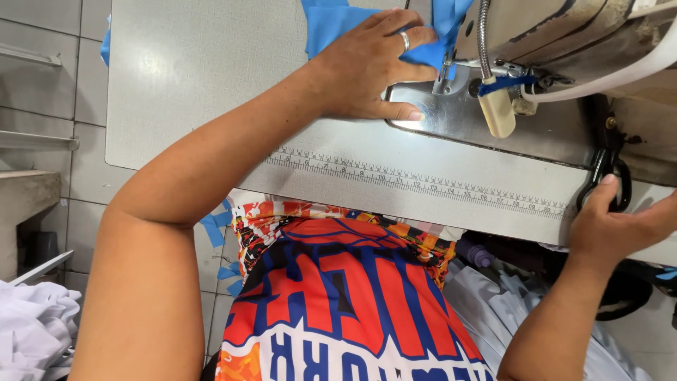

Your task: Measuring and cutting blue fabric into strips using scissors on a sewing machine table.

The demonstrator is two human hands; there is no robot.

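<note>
My left hand [367, 67] rests flat on a blue piece of fabric [331, 25] on the grey sewing table [183, 77], fingers pressing it toward the presser foot [444, 74] of the sewing machine [557, 35]. A ring sits on one finger. At the table's right front edge, my right hand [613, 226] is touching the black handles of a pair of scissors [610, 176] lying beside the machine. The metal needle plate [458, 116] lies just right of my left thumb.
A ruler strip [423, 183] runs along the table's front edge. White cloth is piled at the lower left [35, 331] and lower right [493, 303]. Blue scraps [215, 226] lie on the tiled floor. A white band [620, 70] hangs from the machine.
</note>
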